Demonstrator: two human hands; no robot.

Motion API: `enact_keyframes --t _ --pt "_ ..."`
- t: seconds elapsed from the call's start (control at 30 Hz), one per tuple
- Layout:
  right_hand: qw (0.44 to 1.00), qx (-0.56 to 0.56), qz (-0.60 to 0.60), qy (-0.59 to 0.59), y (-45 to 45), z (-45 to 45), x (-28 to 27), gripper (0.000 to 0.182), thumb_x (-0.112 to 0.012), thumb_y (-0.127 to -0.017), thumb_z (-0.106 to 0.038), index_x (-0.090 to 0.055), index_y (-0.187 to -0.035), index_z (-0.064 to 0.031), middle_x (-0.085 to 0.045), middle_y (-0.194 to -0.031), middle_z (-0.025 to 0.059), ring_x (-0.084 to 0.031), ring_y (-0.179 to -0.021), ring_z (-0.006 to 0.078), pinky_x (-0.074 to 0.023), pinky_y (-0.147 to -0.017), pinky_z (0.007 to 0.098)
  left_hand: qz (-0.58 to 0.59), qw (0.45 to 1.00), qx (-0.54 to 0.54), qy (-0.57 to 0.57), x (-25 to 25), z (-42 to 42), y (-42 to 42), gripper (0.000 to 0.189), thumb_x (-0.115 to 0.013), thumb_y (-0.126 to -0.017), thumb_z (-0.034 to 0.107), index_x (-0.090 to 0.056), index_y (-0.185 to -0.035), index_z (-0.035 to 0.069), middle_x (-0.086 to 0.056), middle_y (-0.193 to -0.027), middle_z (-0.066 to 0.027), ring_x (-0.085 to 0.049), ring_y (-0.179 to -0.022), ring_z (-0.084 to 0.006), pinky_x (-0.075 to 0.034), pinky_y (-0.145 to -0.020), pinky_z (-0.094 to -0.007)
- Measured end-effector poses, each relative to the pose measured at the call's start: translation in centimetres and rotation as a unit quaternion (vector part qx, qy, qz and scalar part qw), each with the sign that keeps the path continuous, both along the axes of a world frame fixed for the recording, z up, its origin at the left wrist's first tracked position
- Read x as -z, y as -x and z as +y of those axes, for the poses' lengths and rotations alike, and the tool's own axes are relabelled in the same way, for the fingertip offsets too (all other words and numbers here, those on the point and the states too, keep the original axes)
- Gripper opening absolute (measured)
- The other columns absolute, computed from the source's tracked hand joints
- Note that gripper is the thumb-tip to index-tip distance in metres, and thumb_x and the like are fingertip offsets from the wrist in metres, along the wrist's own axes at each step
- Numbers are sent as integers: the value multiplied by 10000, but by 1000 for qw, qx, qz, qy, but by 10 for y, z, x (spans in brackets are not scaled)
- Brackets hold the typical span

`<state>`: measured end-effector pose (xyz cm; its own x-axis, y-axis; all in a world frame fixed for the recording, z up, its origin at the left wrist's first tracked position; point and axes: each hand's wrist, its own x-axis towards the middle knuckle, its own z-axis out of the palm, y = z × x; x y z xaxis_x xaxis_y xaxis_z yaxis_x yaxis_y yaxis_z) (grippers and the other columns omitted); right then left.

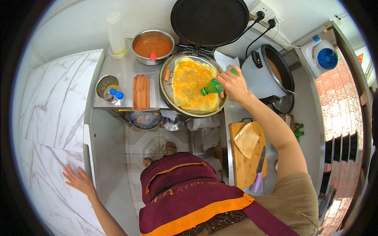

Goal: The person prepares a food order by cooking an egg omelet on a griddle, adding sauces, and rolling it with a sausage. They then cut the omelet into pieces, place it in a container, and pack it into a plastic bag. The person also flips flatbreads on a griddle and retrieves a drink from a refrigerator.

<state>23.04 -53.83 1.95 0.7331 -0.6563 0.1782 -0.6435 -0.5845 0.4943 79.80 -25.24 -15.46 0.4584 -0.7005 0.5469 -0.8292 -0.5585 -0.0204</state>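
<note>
My right hand [232, 85] grips a green plastic bottle [213, 87], tilted with its cap end over a flat yellow egg pancake [192, 85]. The folded-edged pancake covers most of a round griddle plate [169, 101], whose black upper plate [209, 22] is raised behind it. A sausage [166, 75] lies on the griddle left of the pancake, and more sausage pieces [221, 94] show at its right, partly behind the bottle. My left hand [77, 179] rests with fingers spread on a white marble-patterned top [53, 124], holding nothing.
Left of the griddle are a bowl of reddish sauce [155, 44], a tray of sausages [141, 91], a metal cup [107, 88] and a squeeze bottle [115, 32]. To the right stand a large cooker [257, 73] and a cutting board [236, 165] with a paper bag [247, 141] and knife [261, 162].
</note>
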Motion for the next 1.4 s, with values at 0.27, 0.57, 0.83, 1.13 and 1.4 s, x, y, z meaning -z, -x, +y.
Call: enact_keyframes --t 0.27,0.57,0.83,1.13,1.4 --pt "997 58 50 -10 46 12 -7 220 -538 -692 -47 -520 -896 -126 -552 -795 -2 -544 -845 153 -253 -960 391 -1 1000 -5 -3 0 -1 1 463 -469 -886 263 -356 -1298 86 -317 -1372 -101 -229 -1293 -302 -162 -1011 -535" --pt "999 10 19 32 22 -12 -11 124 -539 -695 -62 -539 -812 -104 -555 -745 17 -560 -809 166 -268 -959 375 1 1000 3 -5 3 2 -3 471 -465 -887 267 -347 -1305 85 -301 -1380 -107 -218 -1296 -305 -152 -1014 -538" --pt "996 -38 -4 75 -13 -48 -5 118 -548 -682 -60 -528 -796 -84 -559 -752 28 -565 -805 170 -299 -966 351 5 1000 -5 -6 4 2 -4 466 -456 -884 265 -355 -1302 86 -308 -1376 -107 -222 -1296 -299 -145 -1022 -526" --pt "997 -4 50 52 -7 -52 -9 137 -553 -697 -59 -544 -829 -97 -566 -778 18 -565 -843 167 -275 -981 362 6 1000 -5 3 1 1 0 468 -467 -879 256 -357 -1300 83 -313 -1374 -100 -227 -1294 -299 -160 -1015 -527" --pt "994 26 36 97 30 -51 -11 117 -544 -708 -67 -548 -819 -102 -566 -762 21 -568 -810 181 -275 -974 377 2 1000 -24 -20 4 2 -4 477 -470 -876 256 -348 -1305 86 -302 -1381 -95 -224 -1295 -294 -163 -1016 -527"
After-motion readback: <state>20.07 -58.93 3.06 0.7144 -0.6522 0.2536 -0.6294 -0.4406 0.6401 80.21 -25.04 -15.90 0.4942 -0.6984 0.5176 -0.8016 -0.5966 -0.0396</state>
